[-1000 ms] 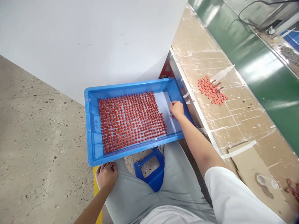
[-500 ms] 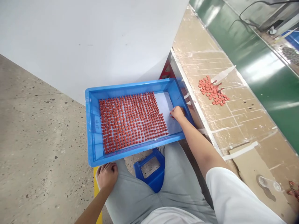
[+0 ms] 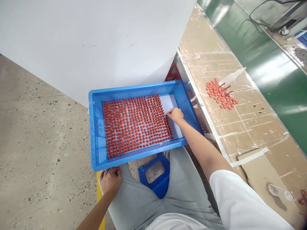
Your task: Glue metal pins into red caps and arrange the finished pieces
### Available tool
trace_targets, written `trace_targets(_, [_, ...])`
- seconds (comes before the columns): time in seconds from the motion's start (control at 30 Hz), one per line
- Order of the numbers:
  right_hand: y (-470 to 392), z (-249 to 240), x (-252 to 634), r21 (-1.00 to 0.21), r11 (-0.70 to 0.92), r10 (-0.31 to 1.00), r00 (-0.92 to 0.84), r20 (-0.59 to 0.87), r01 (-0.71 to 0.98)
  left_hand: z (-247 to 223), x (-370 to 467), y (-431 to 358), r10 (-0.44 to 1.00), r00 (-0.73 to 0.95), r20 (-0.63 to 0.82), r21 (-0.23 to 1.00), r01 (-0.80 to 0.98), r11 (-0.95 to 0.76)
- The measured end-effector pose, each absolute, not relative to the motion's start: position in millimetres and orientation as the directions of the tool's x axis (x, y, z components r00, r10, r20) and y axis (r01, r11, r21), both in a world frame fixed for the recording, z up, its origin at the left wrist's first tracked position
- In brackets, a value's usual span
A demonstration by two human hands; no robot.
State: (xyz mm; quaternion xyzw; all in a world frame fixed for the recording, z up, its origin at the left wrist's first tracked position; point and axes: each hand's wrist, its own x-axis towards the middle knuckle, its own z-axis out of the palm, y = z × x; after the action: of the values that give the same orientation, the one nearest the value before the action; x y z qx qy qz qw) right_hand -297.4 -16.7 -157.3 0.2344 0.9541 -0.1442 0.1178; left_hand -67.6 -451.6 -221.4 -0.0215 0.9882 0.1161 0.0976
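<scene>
A blue plastic bin (image 3: 134,155) rests over my lap, lined with a white sheet (image 3: 177,130). Tight rows of small red pointed parts (image 3: 134,124) stand upright on that sheet, covering its left and middle. At the right end of the rows, my right hand (image 3: 176,115) pinches with thumb and forefinger; a small red part sits at the fingertips, mostly hidden by them. Outside the bin, near its lower left corner, my left hand (image 3: 111,179) lies curled on my thigh, with nothing seen in it.
To the right, a brown-covered bench (image 3: 242,111) carries a pile of red round parts (image 3: 222,94). A white panel (image 3: 100,48) stands behind the bin. Between my legs is a blue stool (image 3: 158,185). More red parts (image 3: 304,196) lie at the far right edge.
My right hand has moved left inside the bin, from the bare sheet to the right edge of the red rows. The left hand stays on the thigh.
</scene>
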Motion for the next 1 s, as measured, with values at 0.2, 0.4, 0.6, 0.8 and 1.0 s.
trace_targets(0.2, [-25, -153, -300, -0.195, 0.864, 0.404, -0.870, -0.283, 0.465, -223, -67, -453, -0.013, -0.979, -0.203, 0.228, -0.060, 0.972])
trace_targets(0.4, [-25, -154, -299, -0.178, 0.873, 0.396, -0.873, -0.284, 0.453, -227, -66, -456, -0.010, -0.983, -0.182, 0.232, -0.053, 0.971])
trace_targets(0.6, [-26, -155, -300, -0.172, 0.882, 0.380, -0.876, -0.296, 0.440, -226, -66, -455, -0.006, -0.983, -0.184, 0.227, -0.049, 0.973])
trace_targets(0.8, [-28, -153, -301, -0.164, 0.876, 0.393, -0.868, -0.304, 0.454, -224, -67, -454, -0.012, -0.980, -0.197, 0.228, -0.057, 0.972])
trace_targets(1.0, [-3, -135, -301, -0.145, 0.845, 0.477, -0.847, -0.233, 0.515, -221, -67, -454, -0.009, -0.982, -0.189, 0.227, -0.053, 0.972])
